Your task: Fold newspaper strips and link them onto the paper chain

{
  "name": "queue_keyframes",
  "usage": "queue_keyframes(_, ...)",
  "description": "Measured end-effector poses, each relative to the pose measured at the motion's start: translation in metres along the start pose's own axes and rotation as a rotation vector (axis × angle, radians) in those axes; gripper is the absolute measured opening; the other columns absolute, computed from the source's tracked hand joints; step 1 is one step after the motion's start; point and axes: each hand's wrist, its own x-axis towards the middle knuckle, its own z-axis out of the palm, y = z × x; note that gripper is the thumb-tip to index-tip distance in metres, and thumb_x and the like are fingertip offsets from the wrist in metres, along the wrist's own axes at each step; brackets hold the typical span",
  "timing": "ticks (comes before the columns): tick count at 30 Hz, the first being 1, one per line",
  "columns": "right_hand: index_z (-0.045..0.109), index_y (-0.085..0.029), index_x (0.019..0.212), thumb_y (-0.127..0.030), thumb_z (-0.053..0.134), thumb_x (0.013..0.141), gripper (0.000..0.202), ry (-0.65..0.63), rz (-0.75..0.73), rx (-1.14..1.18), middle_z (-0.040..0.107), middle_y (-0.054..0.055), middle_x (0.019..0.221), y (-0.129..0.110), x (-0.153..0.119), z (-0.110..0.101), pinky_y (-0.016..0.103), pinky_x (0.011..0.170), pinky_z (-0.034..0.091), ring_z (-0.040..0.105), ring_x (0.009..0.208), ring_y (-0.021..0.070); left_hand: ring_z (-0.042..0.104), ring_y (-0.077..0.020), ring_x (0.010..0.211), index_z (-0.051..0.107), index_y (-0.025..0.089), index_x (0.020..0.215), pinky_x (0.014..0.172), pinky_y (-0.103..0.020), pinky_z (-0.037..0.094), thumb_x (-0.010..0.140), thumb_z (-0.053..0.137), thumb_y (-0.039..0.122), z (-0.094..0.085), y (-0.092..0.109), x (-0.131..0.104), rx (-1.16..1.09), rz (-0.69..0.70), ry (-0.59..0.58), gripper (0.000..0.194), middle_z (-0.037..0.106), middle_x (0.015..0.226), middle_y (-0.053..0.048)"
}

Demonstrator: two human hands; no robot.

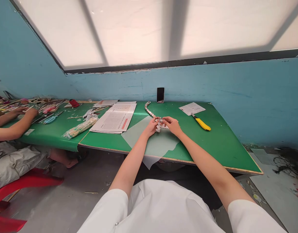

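Note:
A zigzag chain of folded paper [149,109] curves across the table from near the wall down to my hands. My left hand [152,126] is closed on its near end, which hangs a little below the fingers. My right hand [172,125] pinches the same end from the other side, the fingertips of both hands almost meeting. Small folds between the fingers are partly hidden. Beneath my hands lies a translucent sheet [158,145], one corner drooping past the table edge.
On the green table [226,145] a yellow-handled knife [202,124] touches a printed sheet [191,108]. A phone [160,95] leans on the wall. Leftward are newspapers [115,116], bagged sticks [81,127], scissors [51,119] and another person's hands [29,113].

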Motion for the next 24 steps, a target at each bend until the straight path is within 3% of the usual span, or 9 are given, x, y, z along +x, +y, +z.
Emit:
queue_keyframes(8, 0.071, -0.019, 0.099, -0.06, 0.069, 0.085, 0.043, 0.137, 0.01, 0.029, 0.073, 0.006, 0.079, -0.0011, 0.0039, -0.0023, 0.037, 0.067, 0.055, 0.065, 0.067, 0.0204, 0.059, -0.0096, 0.059, 0.059, 0.02, 0.114, 0.051, -0.019, 0.037, 0.074, 0.086, 0.038, 0.002, 0.001, -0.0019, 0.052, -0.033, -0.015, 0.052, 0.065, 0.078, -0.001)
queue_keyframes(24, 0.07, -0.019, 0.095, -0.061, 0.07, 0.083, 0.043, 0.113, 0.026, 0.067, 0.072, 0.004, 0.075, 0.0011, 0.0037, -0.0014, 0.034, 0.063, 0.052, 0.059, 0.061, 0.0175, 0.053, -0.0073, 0.052, 0.061, 0.018, 0.115, 0.046, -0.018, 0.034, 0.073, 0.087, 0.049, 0.0019, 0.0002, -0.0037, 0.165, -0.039, -0.046, 0.058, 0.062, 0.074, 0.001)
